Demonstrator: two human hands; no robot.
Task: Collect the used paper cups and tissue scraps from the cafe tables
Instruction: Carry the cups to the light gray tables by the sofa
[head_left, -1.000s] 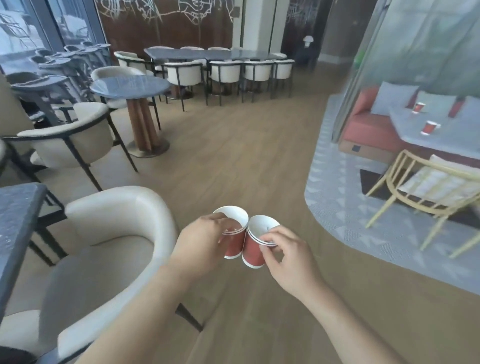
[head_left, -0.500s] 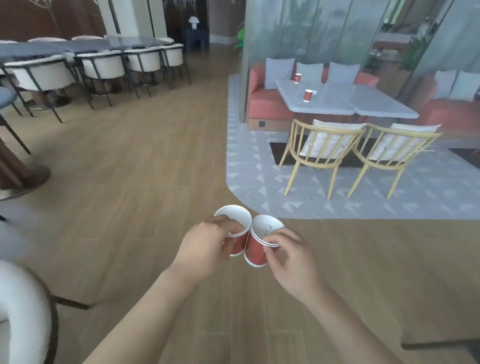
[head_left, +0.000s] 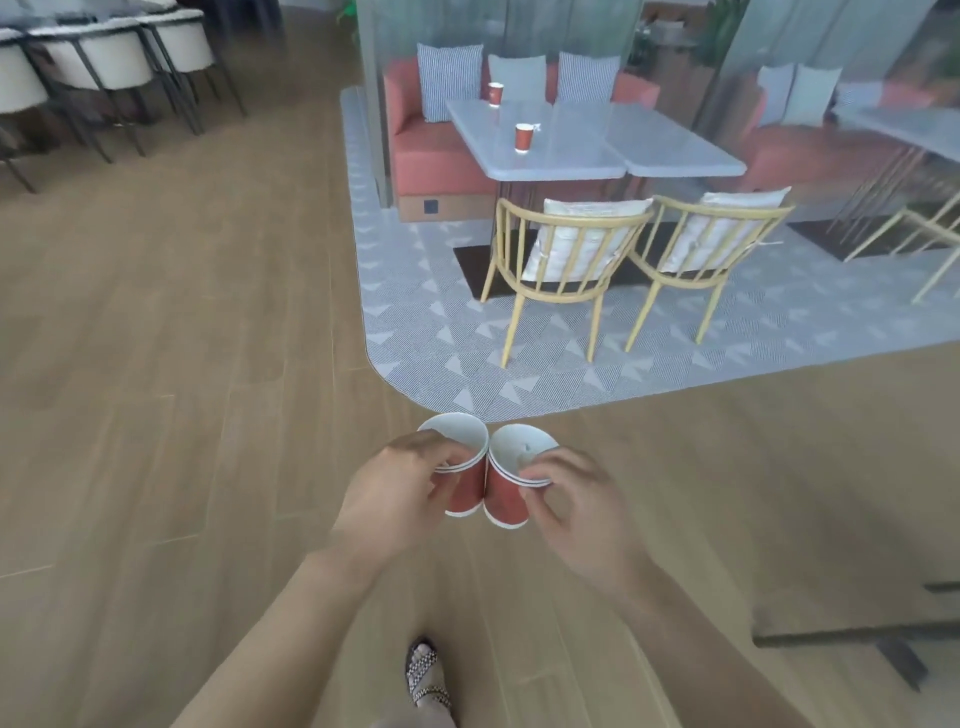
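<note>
My left hand (head_left: 397, 493) grips a stack of red paper cups (head_left: 462, 467) with white insides, and my right hand (head_left: 576, 499) pinches a second red stack (head_left: 506, 493) at its rim. The two stacks touch side by side above the wooden floor. Further off, a white table (head_left: 561, 150) carries two more red paper cups, one near its middle (head_left: 523, 138) and one at its far edge (head_left: 495, 94). A small white scrap (head_left: 537, 126) lies beside the nearer cup.
Two yellow wooden chairs (head_left: 566, 260) with white cushions stand on a grey patterned carpet (head_left: 441, 343) in front of the white table, a red sofa (head_left: 431, 150) behind it. White upholstered chairs (head_left: 119, 57) line the far left. A dark table base (head_left: 852, 629) sits at right.
The view has swung right and moved closer to the white table with the two cups. My hands keep the same hold on the two cup stacks.
</note>
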